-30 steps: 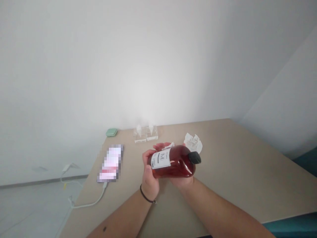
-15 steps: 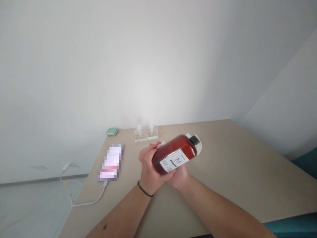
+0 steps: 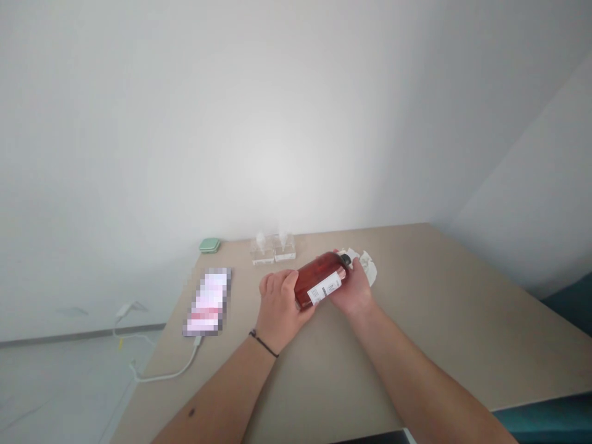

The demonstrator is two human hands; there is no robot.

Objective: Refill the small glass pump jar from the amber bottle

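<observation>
We see a beige table [image 3: 439, 320] from above, with a plain white wall behind it. Both of our hands hold a dark red bottle [image 3: 319, 280] just above the table, near its middle. The bottle lies tilted on its side, its black cap pointing away from us and to the right, its white label facing up.

Our left hand [image 3: 276, 308] grips the base of the bottle, fingers closed around that end. A thin dark band circles the left wrist. Our right hand [image 3: 354, 290] cradles the bottle from beneath and on the far side, near the neck, fingers curled against it. Whether the bottle's underside touches the table we cannot tell, since the hands hide it.

Just beyond the bottle's cap lies a crumpled white paper [image 3: 367, 265], partly covered by the right hand. Behind the bottle, near the wall, stand two small clear containers [image 3: 272, 248] side by side. Left of those sits a small green case [image 3: 209, 245]. To the left of the bottle, well apart from it, a phone [image 3: 208, 301] lies flat with its screen blurred out, and a white cable [image 3: 166, 370] runs from its near end off the table's left edge.
</observation>
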